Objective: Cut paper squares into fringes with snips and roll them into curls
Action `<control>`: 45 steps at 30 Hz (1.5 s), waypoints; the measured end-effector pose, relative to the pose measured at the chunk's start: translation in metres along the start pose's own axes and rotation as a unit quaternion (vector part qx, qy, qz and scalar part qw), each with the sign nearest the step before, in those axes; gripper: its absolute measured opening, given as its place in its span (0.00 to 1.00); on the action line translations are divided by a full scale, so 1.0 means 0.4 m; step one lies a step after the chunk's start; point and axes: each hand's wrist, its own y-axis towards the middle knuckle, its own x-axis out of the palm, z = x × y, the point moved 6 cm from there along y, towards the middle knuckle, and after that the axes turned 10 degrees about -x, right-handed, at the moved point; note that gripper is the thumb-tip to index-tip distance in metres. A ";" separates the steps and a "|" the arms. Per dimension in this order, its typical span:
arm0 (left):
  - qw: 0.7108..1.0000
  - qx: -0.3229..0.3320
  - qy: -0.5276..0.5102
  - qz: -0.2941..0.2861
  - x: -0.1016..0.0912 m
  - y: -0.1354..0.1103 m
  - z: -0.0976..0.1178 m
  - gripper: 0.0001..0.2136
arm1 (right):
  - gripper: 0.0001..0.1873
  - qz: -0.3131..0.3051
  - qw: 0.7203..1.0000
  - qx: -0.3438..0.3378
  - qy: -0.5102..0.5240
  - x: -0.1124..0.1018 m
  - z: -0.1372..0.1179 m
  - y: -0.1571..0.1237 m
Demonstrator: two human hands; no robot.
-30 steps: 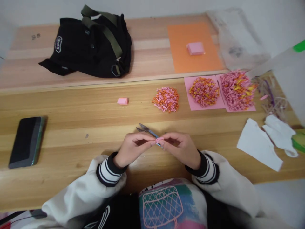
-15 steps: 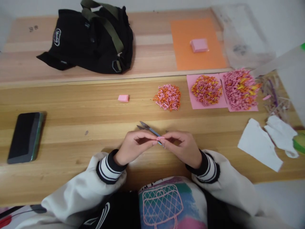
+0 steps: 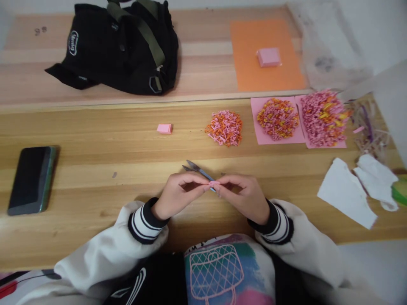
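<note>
Between the fingertips of both hands is a small pink paper piece (image 3: 212,184), mostly covered by the fingers. My left hand (image 3: 182,192) pinches its left end. The right end is in the closed thumb and fingers of my right hand (image 3: 243,195). Behind the fingertips a pair of scissors (image 3: 199,170) lies on the table, blades to the upper left and handles hidden. Farther off are a small pink stack (image 3: 164,128) and a loose pile of pink and orange rolled bits (image 3: 225,128).
Two pink sheets (image 3: 261,136) at the right carry heaps of pink, orange and yellow bits. Torn white paper (image 3: 346,192) lies at the right, a phone (image 3: 32,180) at the left. At the back are a black bag (image 3: 104,51) and a wrapped pink block (image 3: 269,57) on orange paper (image 3: 243,76).
The view has shifted slightly. Both hands stay together in nearly the same place, still pinching the pink paper piece; the fingers have barely moved.
</note>
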 end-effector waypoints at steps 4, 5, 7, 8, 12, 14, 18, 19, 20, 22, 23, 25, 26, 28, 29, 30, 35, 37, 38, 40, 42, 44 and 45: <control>1.000 -0.008 0.004 0.004 0.000 -0.001 -0.003 0.01 | 0.07 0.001 1.000 -0.002 0.003 0.001 0.001 0.000; 1.000 -0.009 0.005 0.006 -0.001 -0.001 -0.004 0.01 | 0.06 0.000 1.000 -0.002 0.006 0.002 0.002 0.000; 1.000 -0.012 0.005 0.009 -0.001 -0.001 -0.003 0.01 | 0.07 -0.002 1.000 -0.003 0.009 0.003 0.003 0.001; 1.000 -0.014 0.005 0.011 -0.001 -0.001 -0.003 0.01 | 0.07 -0.004 1.000 -0.004 0.010 0.004 0.003 0.001; 1.000 -0.018 0.007 0.013 0.000 -0.001 0.001 0.02 | 0.07 0.000 1.000 -0.006 0.023 0.004 0.005 -0.002; 1.000 -0.020 0.005 0.015 -0.001 -0.001 0.000 0.02 | 0.07 0.002 0.999 0.002 0.032 0.005 0.008 -0.004; 1.000 -0.028 -0.003 0.008 0.000 0.000 -0.004 0.05 | 0.07 -0.008 0.999 0.013 0.044 0.007 0.011 -0.004; 1.000 -0.028 -0.004 0.006 0.000 0.000 -0.004 0.05 | 0.07 -0.010 0.999 0.015 0.049 0.008 0.011 -0.004; 1.000 -0.028 -0.004 0.004 0.000 0.000 -0.005 0.06 | 0.07 -0.013 0.998 0.017 0.057 0.009 0.011 -0.004; 1.000 -0.026 -0.005 0.002 0.000 0.000 -0.005 0.05 | 0.07 -0.015 0.997 0.020 0.076 0.009 0.010 -0.003; 1.000 -0.024 -0.006 0.002 0.000 0.000 -0.004 0.05 | 0.07 -0.015 0.996 0.021 0.085 0.010 0.010 -0.003; 1.000 -0.020 -0.011 0.001 0.001 0.000 -0.004 0.04 | 0.07 -0.012 0.995 0.022 0.101 0.009 0.011 -0.004; 1.000 -0.018 -0.012 0.000 0.001 0.000 -0.004 0.04 | 0.07 -0.011 0.994 0.024 0.106 0.009 0.012 -0.005; 1.000 -0.014 -0.009 -0.002 0.001 0.000 -0.005 0.03 | 0.07 -0.009 0.993 0.029 0.111 0.009 0.017 -0.007; 1.000 -0.011 -0.006 -0.002 0.001 0.000 -0.004 0.03 | 0.07 -0.008 0.993 0.031 0.113 0.010 0.019 -0.008; 1.000 -0.007 -0.002 -0.001 0.001 -0.001 -0.004 0.03 | 0.07 -0.007 0.993 0.032 0.114 0.011 0.021 -0.009; 1.000 0.015 0.009 0.001 0.001 -0.003 0.001 0.03 | 0.08 0.003 0.992 0.027 0.124 0.014 0.026 -0.011; 1.000 0.016 0.008 0.002 0.002 -0.003 0.002 0.03 | 0.09 0.007 0.991 0.026 0.129 0.015 0.026 -0.011; 1.000 0.015 0.008 0.003 0.002 -0.003 0.002 0.03 | 0.09 0.009 0.991 0.029 0.132 0.015 0.026 -0.011; 1.000 0.010 0.009 0.005 0.002 -0.003 0.000 0.03 | 0.09 0.010 0.990 0.037 0.136 0.016 0.027 -0.011; 1.000 0.005 0.012 0.009 0.001 -0.004 -0.003 0.04 | 0.08 0.010 0.990 0.048 0.130 0.017 0.028 -0.011; 1.000 -0.001 0.015 0.015 0.000 -0.004 -0.005 0.04 | 0.08 0.010 0.992 0.053 0.115 0.016 0.028 -0.010; 1.000 -0.005 0.016 0.017 0.000 -0.004 -0.007 0.04 | 0.08 0.009 0.993 0.055 0.105 0.015 0.028 -0.010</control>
